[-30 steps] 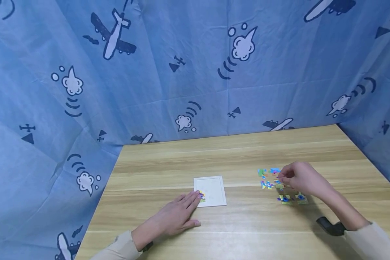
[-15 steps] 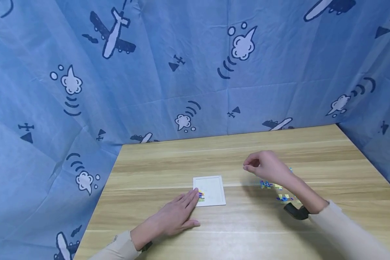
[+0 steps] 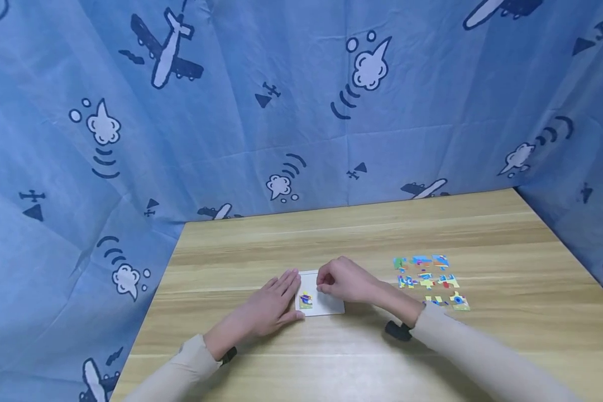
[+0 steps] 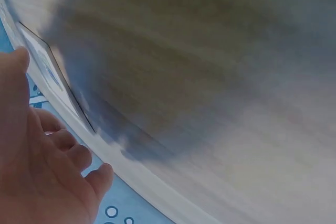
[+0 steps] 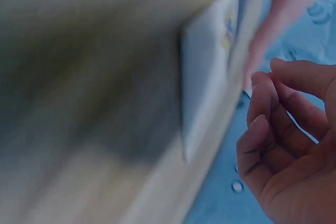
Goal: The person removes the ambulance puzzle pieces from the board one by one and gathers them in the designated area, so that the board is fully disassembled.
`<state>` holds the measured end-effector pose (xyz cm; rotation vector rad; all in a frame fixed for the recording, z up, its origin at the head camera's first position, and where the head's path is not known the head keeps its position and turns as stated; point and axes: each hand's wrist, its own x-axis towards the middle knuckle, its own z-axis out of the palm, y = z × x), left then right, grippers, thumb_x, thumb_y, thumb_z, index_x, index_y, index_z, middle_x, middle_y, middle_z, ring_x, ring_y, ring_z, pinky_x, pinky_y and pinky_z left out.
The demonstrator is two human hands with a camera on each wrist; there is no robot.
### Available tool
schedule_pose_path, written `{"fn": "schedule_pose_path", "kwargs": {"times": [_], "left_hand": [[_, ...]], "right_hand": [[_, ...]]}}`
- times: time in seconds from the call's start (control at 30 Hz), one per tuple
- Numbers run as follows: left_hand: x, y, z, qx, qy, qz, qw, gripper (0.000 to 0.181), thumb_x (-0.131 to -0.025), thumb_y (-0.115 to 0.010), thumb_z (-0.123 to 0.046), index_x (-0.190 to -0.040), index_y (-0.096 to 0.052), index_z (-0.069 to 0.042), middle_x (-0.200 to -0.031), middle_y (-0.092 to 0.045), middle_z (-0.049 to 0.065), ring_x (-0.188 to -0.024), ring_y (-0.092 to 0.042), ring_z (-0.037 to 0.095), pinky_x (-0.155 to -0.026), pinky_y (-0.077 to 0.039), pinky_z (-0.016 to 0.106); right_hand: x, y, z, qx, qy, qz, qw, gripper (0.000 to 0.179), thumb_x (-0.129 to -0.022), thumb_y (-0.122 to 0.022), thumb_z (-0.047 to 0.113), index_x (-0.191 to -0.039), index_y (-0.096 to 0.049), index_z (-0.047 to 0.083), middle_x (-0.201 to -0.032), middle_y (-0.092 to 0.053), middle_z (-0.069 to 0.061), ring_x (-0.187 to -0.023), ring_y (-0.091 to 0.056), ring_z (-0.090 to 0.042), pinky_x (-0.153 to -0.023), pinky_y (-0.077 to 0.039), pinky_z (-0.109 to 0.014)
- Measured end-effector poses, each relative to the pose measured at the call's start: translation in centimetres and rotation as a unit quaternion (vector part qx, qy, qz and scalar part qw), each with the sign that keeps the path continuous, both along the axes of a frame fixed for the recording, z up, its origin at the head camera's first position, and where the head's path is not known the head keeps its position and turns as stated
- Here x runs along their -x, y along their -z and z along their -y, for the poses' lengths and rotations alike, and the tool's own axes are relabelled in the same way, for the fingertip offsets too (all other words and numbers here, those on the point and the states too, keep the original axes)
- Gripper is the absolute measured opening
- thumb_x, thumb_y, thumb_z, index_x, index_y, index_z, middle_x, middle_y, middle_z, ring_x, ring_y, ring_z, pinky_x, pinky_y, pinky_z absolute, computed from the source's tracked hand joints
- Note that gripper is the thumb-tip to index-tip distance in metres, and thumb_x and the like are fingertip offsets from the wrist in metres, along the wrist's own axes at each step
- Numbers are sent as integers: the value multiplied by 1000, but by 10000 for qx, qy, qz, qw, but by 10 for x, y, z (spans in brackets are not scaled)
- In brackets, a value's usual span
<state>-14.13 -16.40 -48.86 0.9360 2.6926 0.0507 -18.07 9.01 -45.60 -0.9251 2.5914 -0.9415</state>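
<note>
A square white puzzle tray lies mid-table. One colourful jigsaw piece sits in its lower left corner. My left hand lies flat along the tray's left edge, fingers extended and thumb apart, with its fingertips at the rim. Over the tray, right of that piece, is my right hand. Its thumb and index finger meet in a pinch, apparently on a small jigsaw piece that the fingers hide. In the right wrist view the other fingers are loosely bent.
Several loose jigsaw pieces are spread in rough rows right of the tray, beyond the right forearm. The wooden table meets a blue curtain with airplane prints at the back and sides.
My right hand has travelled left from the loose pieces to above the tray, its fingertips pinched. The left hand has shifted slightly up and left, uncovering the piece in the tray.
</note>
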Motion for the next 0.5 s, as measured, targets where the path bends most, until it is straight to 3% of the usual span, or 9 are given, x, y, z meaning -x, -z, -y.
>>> {"fn": "schedule_pose_path", "kwargs": {"times": [0.13, 0.3, 0.5], "left_hand": [[3, -3, -1, 27, -16, 60, 10000, 86, -108, -35, -64, -169, -18, -6, -178, -11, 12, -167, -13, 26, -133, -26, 50], [6, -4, -1, -6, 3, 57, 10000, 85, -108, -38, -63, -168, -19, -6, -178, -13, 11, -167, -14, 26, -132, -28, 51], [8, 0, 0, -2, -33, 155, 9999, 85, -108, -38, -63, -168, -19, -7, -178, -13, 10, -167, -13, 26, -133, -27, 51]], "right_hand": [[-1, 16, 18, -149, -323, -142, 9993, 4, -90, -77, 7, -93, -77, 4, -75, -70, 3, -67, -55, -1, -65, -49, -18], [-2, 26, 30, -360, -176, -303, 9987, 24, -85, -82, 11, -106, -75, 0, -80, -69, 1, -72, -57, -6, -66, -51, -23], [-5, 26, 34, -529, -41, -157, 9985, 24, -83, -85, 13, -104, -77, 3, -86, -66, 1, -77, -56, -12, -67, -50, -27]]}}
